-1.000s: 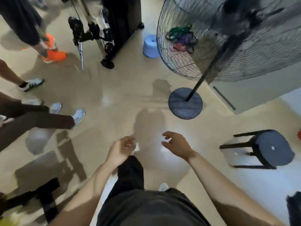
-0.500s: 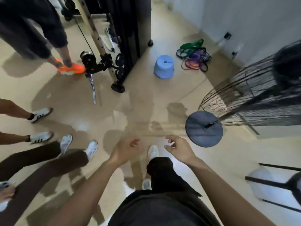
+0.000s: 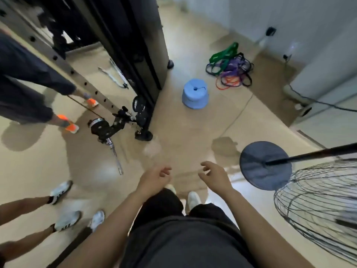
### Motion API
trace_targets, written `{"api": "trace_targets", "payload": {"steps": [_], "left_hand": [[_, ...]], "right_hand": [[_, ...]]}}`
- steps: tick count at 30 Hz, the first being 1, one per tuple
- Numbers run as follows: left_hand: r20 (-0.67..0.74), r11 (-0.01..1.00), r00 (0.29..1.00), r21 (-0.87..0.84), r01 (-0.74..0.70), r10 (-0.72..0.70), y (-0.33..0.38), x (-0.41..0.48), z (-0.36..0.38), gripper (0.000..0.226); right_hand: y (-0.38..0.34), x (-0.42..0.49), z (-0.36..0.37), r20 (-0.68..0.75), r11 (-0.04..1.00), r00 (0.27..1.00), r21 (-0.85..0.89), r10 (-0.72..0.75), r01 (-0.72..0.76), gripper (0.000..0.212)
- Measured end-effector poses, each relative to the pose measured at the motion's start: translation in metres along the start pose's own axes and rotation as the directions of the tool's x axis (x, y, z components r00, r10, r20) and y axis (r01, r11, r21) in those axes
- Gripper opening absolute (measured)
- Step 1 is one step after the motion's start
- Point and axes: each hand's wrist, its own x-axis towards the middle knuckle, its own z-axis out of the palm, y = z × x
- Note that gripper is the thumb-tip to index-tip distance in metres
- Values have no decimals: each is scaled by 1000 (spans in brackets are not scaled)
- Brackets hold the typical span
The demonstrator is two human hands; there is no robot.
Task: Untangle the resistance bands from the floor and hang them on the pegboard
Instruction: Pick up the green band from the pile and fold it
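Note:
A tangled heap of resistance bands (image 3: pixel 229 66), green, purple, orange and black, lies on the beige floor near the far wall. My left hand (image 3: pixel 154 177) and my right hand (image 3: pixel 214 175) hang in front of me above the floor, well short of the heap. Both hold nothing, with their fingers loosely curled and apart. No pegboard is in view.
A light blue upturned stool (image 3: pixel 195 96) stands between me and the bands. A black cable machine (image 3: pixel 123 64) with a dangling pulley handle (image 3: pixel 108 130) is on the left. A standing fan has its round base (image 3: pixel 265 166) and cage (image 3: pixel 320 206) on the right. Other people's legs and shoes (image 3: pixel 65 221) are on the left.
I have walked forward past the fan, which slid from ahead to my right. The bands and the blue stool have come nearer. Both hands stay free.

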Motion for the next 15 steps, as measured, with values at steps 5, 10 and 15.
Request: {"api": "trace_targets", "payload": {"steps": [5,10,15], "left_hand": [[143,994,986,56,-95,86,42,115,-52,30],[279,969,940,93,-229,195,95,239,-108,32],[322,921,888,100,-378,329,160,348,-160,35]], "right_hand": [[-29,71,-27,-97,983,986,133,139,-125,44],[-74,142,-67,-192,960,953,200,234,-196,44],[-109,209,-122,-329,956,906,209,267,-206,35]]}}
